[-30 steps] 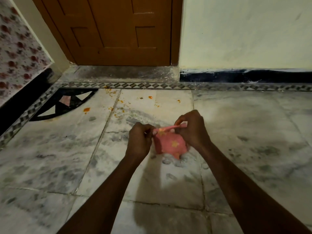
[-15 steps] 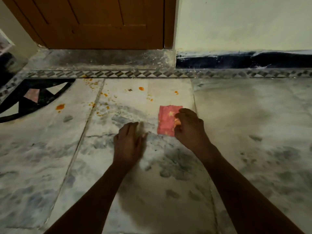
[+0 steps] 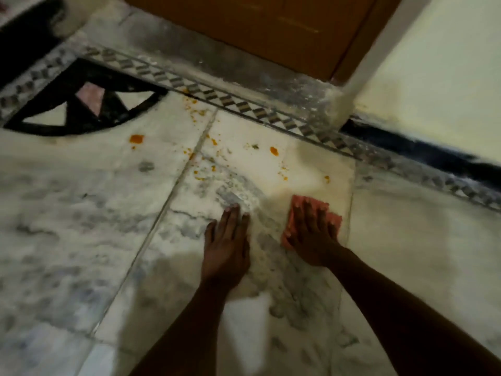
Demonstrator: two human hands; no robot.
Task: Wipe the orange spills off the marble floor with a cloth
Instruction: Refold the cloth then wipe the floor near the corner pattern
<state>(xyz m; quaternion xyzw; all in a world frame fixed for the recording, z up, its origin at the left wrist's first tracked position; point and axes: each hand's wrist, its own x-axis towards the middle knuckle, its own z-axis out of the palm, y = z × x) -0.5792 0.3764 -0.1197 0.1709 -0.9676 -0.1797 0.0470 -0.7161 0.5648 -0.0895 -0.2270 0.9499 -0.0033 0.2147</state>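
Your right hand point(image 3: 311, 234) lies flat on the cloth point(image 3: 334, 219), right of centre, fingers spread, grasping nothing; left hand point(image 3: 227, 251) braces, released. Press evenly and sweep up-frame through the spills point(image 3: 274, 151), gathering rather than smearing.

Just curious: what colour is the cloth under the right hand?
Pinkish red cloth, seen in the head view, the only one.

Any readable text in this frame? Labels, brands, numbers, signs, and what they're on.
None: no text, label, brand, number or sign shows anywhere in the head view.
Pink cloth under the right hand: no lettering visible on the parts that show.
Wooden door: plain panels, no writing.
Floor border: geometric inlay only, no characters.
Marble floor: only veining and orange spills.
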